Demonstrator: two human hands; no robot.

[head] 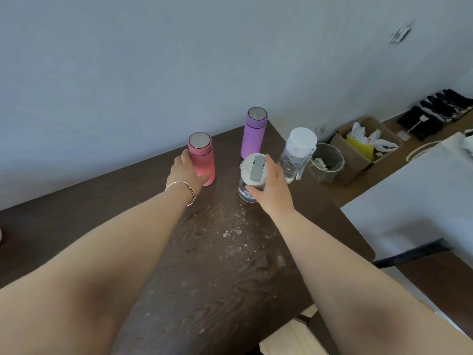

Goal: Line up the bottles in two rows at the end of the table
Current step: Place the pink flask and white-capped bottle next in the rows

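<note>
Several bottles stand upright at the far end of the dark wooden table. My left hand, with a thin bracelet on the wrist, wraps around the pink bottle at the back left. The purple bottle stands free by the far corner. My right hand grips a clear bottle with a cream and grey lid, in front of the purple one. A clear bottle with a white cap stands at the table's right edge, untouched.
A grey wall runs behind the table. On the floor to the right are a round bin, a cardboard box with plastic bags and dark shoes. A white surface lies right of the table. White specks mark the tabletop.
</note>
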